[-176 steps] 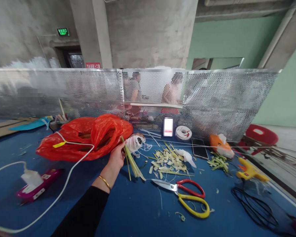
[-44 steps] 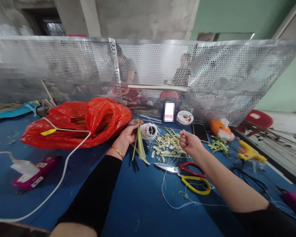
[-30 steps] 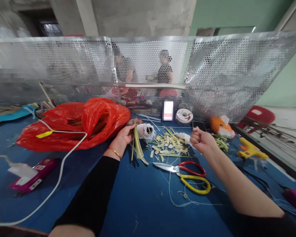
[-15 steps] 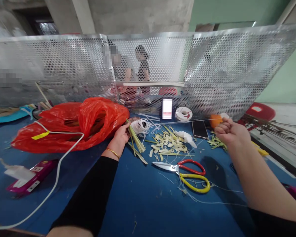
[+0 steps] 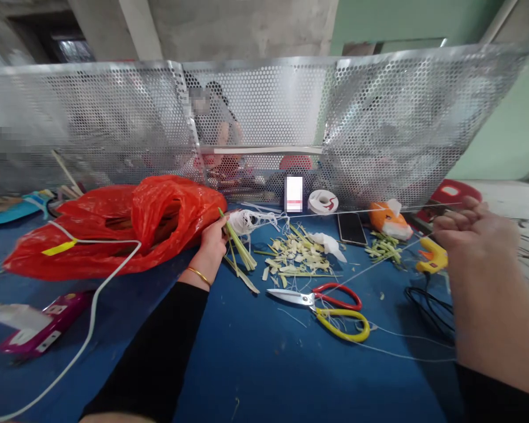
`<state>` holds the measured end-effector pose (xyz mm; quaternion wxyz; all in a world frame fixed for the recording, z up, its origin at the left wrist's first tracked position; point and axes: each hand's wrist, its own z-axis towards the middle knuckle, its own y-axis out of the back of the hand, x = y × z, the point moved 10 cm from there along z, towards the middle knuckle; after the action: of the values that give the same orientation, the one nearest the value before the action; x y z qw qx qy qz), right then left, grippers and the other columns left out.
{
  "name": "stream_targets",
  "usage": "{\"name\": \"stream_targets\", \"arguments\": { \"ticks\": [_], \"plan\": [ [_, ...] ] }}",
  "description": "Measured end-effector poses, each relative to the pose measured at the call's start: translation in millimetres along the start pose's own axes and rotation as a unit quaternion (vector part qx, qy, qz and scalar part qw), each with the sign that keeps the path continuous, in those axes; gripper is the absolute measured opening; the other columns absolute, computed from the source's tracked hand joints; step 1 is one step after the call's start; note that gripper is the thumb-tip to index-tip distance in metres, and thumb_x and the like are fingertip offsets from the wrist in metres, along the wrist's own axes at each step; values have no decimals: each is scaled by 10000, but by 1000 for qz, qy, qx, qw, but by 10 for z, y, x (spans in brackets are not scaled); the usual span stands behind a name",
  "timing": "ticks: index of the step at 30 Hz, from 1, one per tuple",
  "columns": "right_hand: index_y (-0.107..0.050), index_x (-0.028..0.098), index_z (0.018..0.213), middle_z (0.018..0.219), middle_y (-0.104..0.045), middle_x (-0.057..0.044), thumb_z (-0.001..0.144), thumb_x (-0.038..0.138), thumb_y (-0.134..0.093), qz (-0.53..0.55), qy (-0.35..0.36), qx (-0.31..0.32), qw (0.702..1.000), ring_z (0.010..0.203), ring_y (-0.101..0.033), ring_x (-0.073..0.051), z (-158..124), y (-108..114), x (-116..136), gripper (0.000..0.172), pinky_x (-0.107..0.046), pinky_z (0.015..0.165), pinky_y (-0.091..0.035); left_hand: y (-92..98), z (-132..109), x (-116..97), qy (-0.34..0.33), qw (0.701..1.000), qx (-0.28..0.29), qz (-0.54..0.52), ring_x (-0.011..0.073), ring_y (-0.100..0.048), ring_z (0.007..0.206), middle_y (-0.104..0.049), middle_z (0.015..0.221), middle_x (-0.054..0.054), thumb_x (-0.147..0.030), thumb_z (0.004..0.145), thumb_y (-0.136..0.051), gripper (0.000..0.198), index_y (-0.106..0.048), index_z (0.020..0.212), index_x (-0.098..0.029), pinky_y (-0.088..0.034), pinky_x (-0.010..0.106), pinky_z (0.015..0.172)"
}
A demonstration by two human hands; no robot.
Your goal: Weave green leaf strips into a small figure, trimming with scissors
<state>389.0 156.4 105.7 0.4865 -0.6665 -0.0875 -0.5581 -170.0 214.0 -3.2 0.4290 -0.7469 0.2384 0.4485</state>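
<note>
My left hand [image 5: 211, 247], with a gold bangle at the wrist, is closed round a small bundle of pale green leaf stalks [image 5: 242, 251]. Just behind those stalks lies a spool of white string [image 5: 241, 222] with loose loops. Far to the right, my right hand [image 5: 471, 228] is a fist gripping white string [image 5: 357, 212], which runs taut across the table from the spool side. A second strand slants from that fist toward the scissors [image 5: 307, 298], which lie open with red and yellow handles. Pale cut leaf pieces [image 5: 297, 258] are heaped between my hands.
A red plastic bag [image 5: 176, 200] bulges at the left, with a white cable over it and a purple power strip [image 5: 55, 323] in front. At the back stand a lit phone, a white ribbon roll [image 5: 323, 202], a dark phone [image 5: 351, 228], an orange tissue pack [image 5: 388, 220] and a yellow glue gun [image 5: 432, 256].
My right hand has moved farther right, drawing the string out. The orange pack and yellow glue gun now show more fully. My left hand still holds the stalks.
</note>
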Motion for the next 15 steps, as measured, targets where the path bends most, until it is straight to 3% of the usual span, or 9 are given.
{"name": "stream_targets", "arguments": {
  "ticks": [5, 9, 15],
  "plan": [
    [-568, 184, 614, 374, -208, 95, 904, 123, -493, -42, -37, 82, 995, 345, -118, -54, -166, -268, -52, 306, -274, 392, -69, -94, -126, -43, -12, 997, 33, 63, 92, -599, 549, -659, 683, -6, -106, 784, -682, 25, -657, 784, -102, -483, 205, 543],
    [-648, 170, 678, 435, -209, 93, 830, 198, -611, -72, -56, 168, 982, 387, -113, -59, -423, -580, -110, 159, -311, 435, -45, -159, -283, -64, -6, 990, 41, 137, 92, -591, 571, -645, 703, -17, -155, 834, -657, 82, -631, 771, -110, -492, 224, 546],
    [-685, 199, 726, 491, -187, 94, 780, 347, -689, -98, 8, 293, 951, 421, -114, -69, -867, -955, 74, 157, -320, 445, -47, -161, -487, -149, -34, 980, 22, 195, 95, -575, 563, -624, 679, -28, -249, 867, -631, 162, -623, 766, -123, -489, 249, 567]
  ]
}}
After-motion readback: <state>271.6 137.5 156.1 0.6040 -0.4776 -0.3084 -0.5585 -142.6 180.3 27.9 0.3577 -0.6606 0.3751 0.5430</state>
